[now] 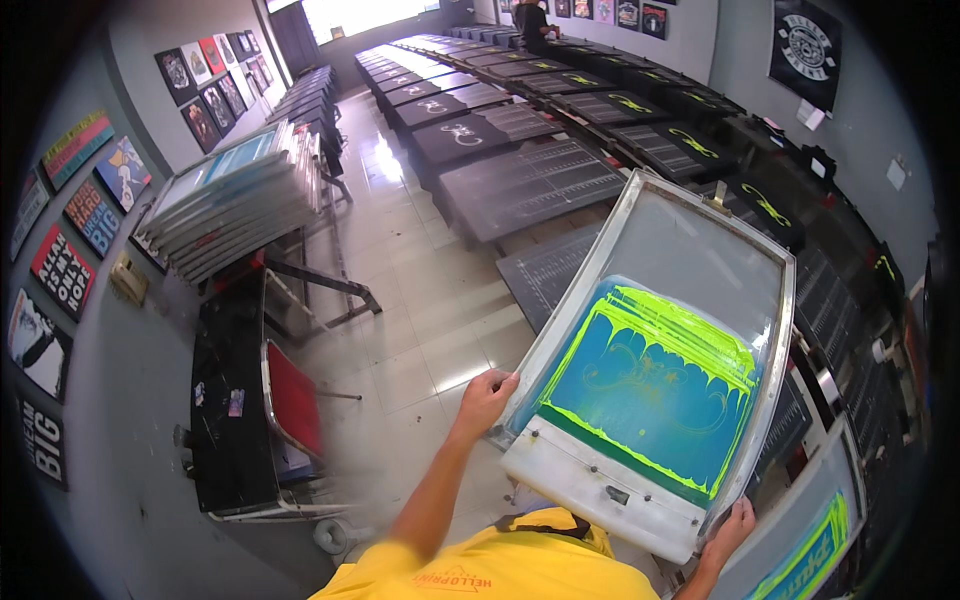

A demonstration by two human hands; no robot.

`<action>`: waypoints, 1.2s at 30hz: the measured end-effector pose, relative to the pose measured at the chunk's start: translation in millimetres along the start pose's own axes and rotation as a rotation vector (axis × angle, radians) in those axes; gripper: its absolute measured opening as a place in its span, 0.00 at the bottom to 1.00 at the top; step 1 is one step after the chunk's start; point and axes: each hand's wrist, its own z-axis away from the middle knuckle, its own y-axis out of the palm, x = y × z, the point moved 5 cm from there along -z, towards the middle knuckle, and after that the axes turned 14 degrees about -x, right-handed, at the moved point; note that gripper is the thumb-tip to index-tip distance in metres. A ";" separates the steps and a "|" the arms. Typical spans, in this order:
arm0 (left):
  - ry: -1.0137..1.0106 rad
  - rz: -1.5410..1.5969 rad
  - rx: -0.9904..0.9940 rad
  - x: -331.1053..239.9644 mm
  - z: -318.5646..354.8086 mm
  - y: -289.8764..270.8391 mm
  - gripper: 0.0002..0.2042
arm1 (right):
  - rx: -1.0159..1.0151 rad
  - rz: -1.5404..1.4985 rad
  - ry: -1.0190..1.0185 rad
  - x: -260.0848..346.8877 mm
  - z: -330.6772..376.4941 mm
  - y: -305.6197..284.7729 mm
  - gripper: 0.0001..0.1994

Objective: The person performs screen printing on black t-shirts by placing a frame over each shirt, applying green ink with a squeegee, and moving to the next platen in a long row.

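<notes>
Between my two hands I carry a printing screen (640, 410), a metal frame with grey mesh and a blue stencil smeared with bright yellow-green ink. My left hand (487, 402) is closed on the frame's left edge. On the near right corner, my right hand (735, 525) grips the same frame, its fingers partly hidden. A white bar runs across the frame's near end, and a small metal clip sits at the far end. The screen is tilted above a row of dark print pallets (530, 180). A second inked screen (815, 545) stands below and right of my right hand.
Long rows of pallets hold black shirts (455, 137) with white or yellow-green prints. To the left are a stack of screens (225, 215), a black table (235, 390) and a red chair (290, 400). Another person (533, 25) stands far back. A tiled aisle (400, 280) runs between.
</notes>
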 end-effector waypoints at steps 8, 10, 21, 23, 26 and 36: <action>-0.053 -0.061 -0.061 34.9 -183.9 -44.7 0.19 | 0.188 0.044 -0.068 21.8 22.8 212.7 0.15; 0.027 -0.129 -0.104 28.2 -233.6 -68.7 0.19 | 0.192 0.032 -0.067 29.0 35.6 272.2 0.15; -0.073 -0.057 -0.086 84.8 -461.7 -124.5 0.20 | 0.153 0.008 -0.096 89.7 116.2 502.0 0.14; -0.048 -0.045 -0.056 99.0 -509.8 -126.0 0.20 | 0.157 0.008 -0.070 103.1 138.8 535.8 0.15; -0.038 -0.081 -0.002 101.9 -585.9 -136.3 0.20 | 0.059 -0.007 -0.063 97.8 168.3 588.9 0.14; 0.045 -0.122 0.183 98.4 -764.5 -124.4 0.22 | -0.082 0.030 -0.030 121.3 236.8 693.5 0.16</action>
